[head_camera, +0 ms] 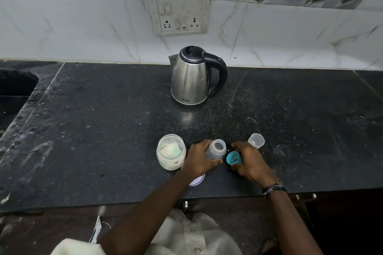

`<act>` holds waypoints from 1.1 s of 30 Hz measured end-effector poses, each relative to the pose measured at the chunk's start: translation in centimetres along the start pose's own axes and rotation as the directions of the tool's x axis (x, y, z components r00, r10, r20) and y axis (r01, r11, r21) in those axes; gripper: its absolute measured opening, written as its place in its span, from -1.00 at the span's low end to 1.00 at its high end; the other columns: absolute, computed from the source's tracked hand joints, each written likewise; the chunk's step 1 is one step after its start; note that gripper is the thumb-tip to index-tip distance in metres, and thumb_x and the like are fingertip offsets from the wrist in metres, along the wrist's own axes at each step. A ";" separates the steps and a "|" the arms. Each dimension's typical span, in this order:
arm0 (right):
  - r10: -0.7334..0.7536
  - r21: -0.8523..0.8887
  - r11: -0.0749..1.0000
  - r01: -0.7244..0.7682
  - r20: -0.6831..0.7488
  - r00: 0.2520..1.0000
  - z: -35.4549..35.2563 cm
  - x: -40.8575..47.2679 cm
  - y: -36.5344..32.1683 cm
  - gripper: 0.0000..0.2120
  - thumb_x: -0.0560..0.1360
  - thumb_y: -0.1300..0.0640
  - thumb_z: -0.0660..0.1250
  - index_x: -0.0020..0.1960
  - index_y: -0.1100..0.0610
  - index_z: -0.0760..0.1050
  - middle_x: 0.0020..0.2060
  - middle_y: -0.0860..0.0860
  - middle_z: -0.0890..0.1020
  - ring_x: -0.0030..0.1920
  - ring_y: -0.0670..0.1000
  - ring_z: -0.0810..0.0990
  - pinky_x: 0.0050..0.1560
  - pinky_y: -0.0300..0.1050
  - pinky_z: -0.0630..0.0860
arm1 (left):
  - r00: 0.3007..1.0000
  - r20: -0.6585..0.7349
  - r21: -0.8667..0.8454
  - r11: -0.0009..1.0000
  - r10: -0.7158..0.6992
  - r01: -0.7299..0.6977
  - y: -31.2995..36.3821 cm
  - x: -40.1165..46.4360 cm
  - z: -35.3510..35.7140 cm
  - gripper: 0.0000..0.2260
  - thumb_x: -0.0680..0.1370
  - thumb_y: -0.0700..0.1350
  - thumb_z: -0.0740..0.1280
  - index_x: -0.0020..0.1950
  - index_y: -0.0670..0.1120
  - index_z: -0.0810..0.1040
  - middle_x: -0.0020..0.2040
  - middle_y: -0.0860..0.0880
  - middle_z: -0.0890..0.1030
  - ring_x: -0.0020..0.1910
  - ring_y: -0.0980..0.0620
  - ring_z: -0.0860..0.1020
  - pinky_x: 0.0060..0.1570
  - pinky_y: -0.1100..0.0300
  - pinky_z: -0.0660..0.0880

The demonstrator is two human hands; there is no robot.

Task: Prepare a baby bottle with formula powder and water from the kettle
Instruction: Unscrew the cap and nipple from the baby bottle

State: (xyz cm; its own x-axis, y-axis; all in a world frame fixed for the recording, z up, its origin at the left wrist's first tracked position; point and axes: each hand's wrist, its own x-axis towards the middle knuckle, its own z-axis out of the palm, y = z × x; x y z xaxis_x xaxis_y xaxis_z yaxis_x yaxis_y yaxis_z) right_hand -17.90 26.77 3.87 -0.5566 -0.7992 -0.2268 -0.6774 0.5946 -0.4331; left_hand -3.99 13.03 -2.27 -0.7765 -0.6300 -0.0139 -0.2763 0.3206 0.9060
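Gripping the open baby bottle (216, 149) around its body, the left hand (199, 158) has fingers and thumb curled about it and holds it slightly tilted, mouth facing up and away, at the near edge of the dark worktop (103, 120). Just to its right, the right hand (250, 163) closes its grip around a teal bottle collar (234, 157), open side turned toward the bottle; the two parts are close but apart. A dark band (274, 189) circles the right wrist.

Left of the left hand, touching or just beside it, stands an open glass jar (171, 151) holding pale formula powder, with a teal scoop (178, 148) partly sunk in it. A white lid (196, 181) lies flat on the worktop beneath the left wrist, mostly covered. A clear plastic cap (256, 140) rests mouth up just beyond the right hand.

Farther back, near the wall, a steel kettle (190, 78) stands upright, lid down, black handle to the right, spout to the left. Above it a switch and socket plate (179, 13) is set into the white marble-patterned tiles (83, 27). A sink (14, 87) lies at the far left.
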 end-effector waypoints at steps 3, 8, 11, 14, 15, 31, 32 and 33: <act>-0.014 -0.008 1.000 0.014 -0.009 1.000 0.6 0.0 0.1 -0.31 0.28 0.20 0.54 0.36 0.05 0.39 0.20 0.02 0.51 0.19 0.03 0.53 0.18 -0.10 0.48 | 1.000 0.007 -0.008 1.000 -0.014 0.014 0.4 -0.2 -0.2 -0.49 0.27 0.07 0.59 0.17 -0.02 0.61 0.04 0.06 0.70 0.02 0.09 0.66 0.06 -0.03 0.59; -0.032 -0.044 0.999 0.032 -0.007 0.999 0.9 0.0 0.2 -0.34 0.28 0.19 0.49 0.35 0.05 0.39 0.23 0.04 0.49 0.21 0.07 0.52 0.17 -0.02 0.49 | 0.999 0.022 -0.015 0.999 -0.037 0.037 0.8 -0.4 -0.2 -0.42 0.24 0.17 0.53 0.20 -0.01 0.60 0.06 0.03 0.71 0.04 0.03 0.66 0.06 -0.04 0.59; -0.030 -0.058 0.998 0.030 0.001 1.000 0.7 0.0 0.2 -0.32 0.28 0.17 0.51 0.36 0.06 0.38 0.24 0.04 0.49 0.22 0.08 0.52 0.17 0.00 0.50 | 0.999 0.028 -0.009 0.999 -0.039 0.039 1.1 -0.5 -0.3 -0.38 0.23 0.16 0.54 0.24 0.02 0.57 0.09 0.05 0.70 0.08 0.03 0.65 0.10 -0.03 0.57; -0.022 -0.064 0.998 0.023 0.016 1.000 0.5 -0.1 0.3 -0.29 0.26 0.15 0.53 0.37 0.05 0.37 0.24 0.03 0.48 0.22 0.09 0.52 0.15 0.03 0.51 | 0.999 0.017 -0.002 0.999 -0.034 0.034 1.8 -0.7 -0.2 -0.32 0.21 0.06 0.60 0.29 -0.02 0.53 0.11 0.03 0.69 0.10 0.00 0.64 0.14 -0.01 0.55; -0.025 -0.068 0.997 0.026 0.020 0.999 0.4 0.0 0.4 -0.28 0.26 0.14 0.53 0.37 0.04 0.36 0.23 0.03 0.49 0.21 0.09 0.52 0.14 0.04 0.51 | 0.999 0.015 -0.001 0.999 -0.033 0.033 2.0 -0.8 -0.2 -0.27 0.20 0.02 0.63 0.32 -0.07 0.50 0.13 0.00 0.68 0.13 -0.04 0.63 0.16 -0.01 0.54; -0.112 -0.132 0.986 0.107 -0.035 0.993 -2.7 -0.2 -1.3 -0.37 0.37 -0.28 0.36 0.29 0.07 0.43 0.13 0.02 0.53 0.12 0.06 0.55 -0.01 -0.01 0.54 | 0.974 -0.106 -0.051 0.977 0.199 -0.205 6.7 -2.1 -3.4 0.03 0.34 0.20 0.58 0.63 -0.10 0.12 0.62 -0.04 0.19 0.62 0.04 0.12 0.55 -0.07 0.20; -0.127 -0.139 0.983 0.117 -0.062 0.990 -3.1 -0.1 -1.8 -0.39 0.40 -0.28 0.36 0.30 0.09 0.45 0.13 0.03 0.54 0.12 0.06 0.55 0.00 -0.03 0.54 | 0.960 -0.160 -0.047 0.970 0.228 -0.238 7.1 -2.1 -3.9 -0.01 0.36 0.16 0.58 0.62 -0.12 0.15 0.62 -0.05 0.21 0.62 0.04 0.12 0.55 -0.06 0.21; -0.138 -0.137 0.983 0.124 -0.097 0.986 -3.6 0.0 -2.2 -0.42 0.43 -0.23 0.38 0.30 0.11 0.46 0.14 0.04 0.54 0.12 0.06 0.55 0.02 -0.04 0.53 | 0.943 -0.221 -0.041 0.963 0.250 -0.265 7.5 -2.2 -4.5 -0.04 0.37 0.14 0.58 0.61 -0.15 0.18 0.61 -0.07 0.24 0.61 0.02 0.14 0.55 -0.03 0.21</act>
State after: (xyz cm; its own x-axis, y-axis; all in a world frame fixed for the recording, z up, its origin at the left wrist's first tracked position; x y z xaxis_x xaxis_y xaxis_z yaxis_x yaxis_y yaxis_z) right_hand -18.12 25.78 7.99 -0.5019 -0.8613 -0.0797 -0.8004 0.4974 -0.3345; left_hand -1.82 13.67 6.44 -0.6761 -0.6699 0.3069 -0.0368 0.4467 0.8939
